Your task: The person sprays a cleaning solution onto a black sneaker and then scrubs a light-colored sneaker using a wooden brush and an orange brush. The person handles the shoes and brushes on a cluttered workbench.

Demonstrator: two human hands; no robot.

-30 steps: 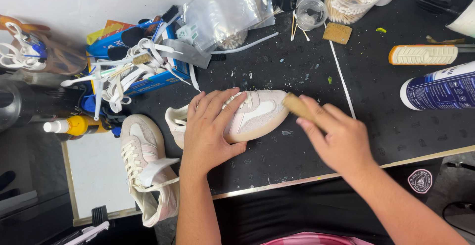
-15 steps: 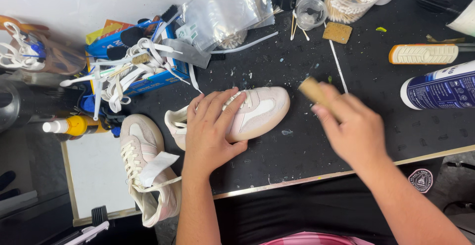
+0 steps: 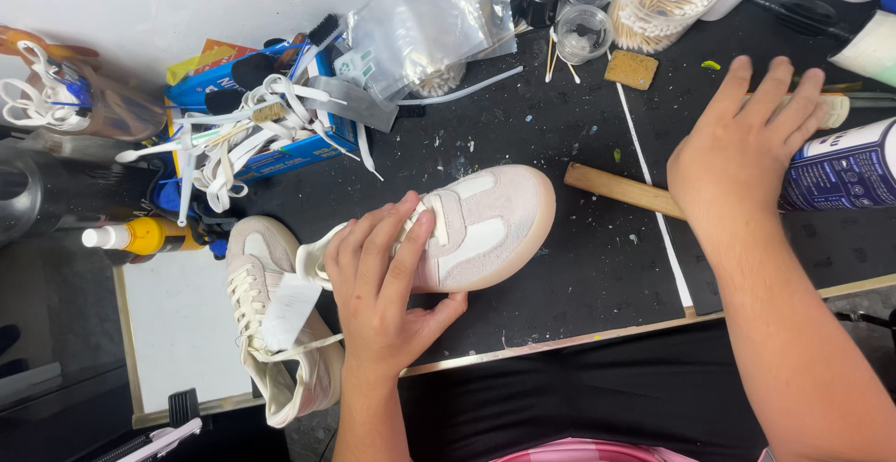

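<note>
Under right hand (image 3: 742, 149), brush (image 3: 833, 107) mostly hidden.

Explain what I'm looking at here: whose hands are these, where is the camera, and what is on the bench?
There is no machine here. A person works with two bare hands, and the single camera sits on their head, looking down at a black, paint-flecked work mat. The left hand has its grip on a pale pink and white sneaker, which lies on its side. The right hand lies over a cream ribbed brush, next to a blue and white spray can; I cannot tell whether it grips anything. A light wooden handle lies on the mat. A second matching sneaker sits at the left, behind it a blue box of white laces.
</note>
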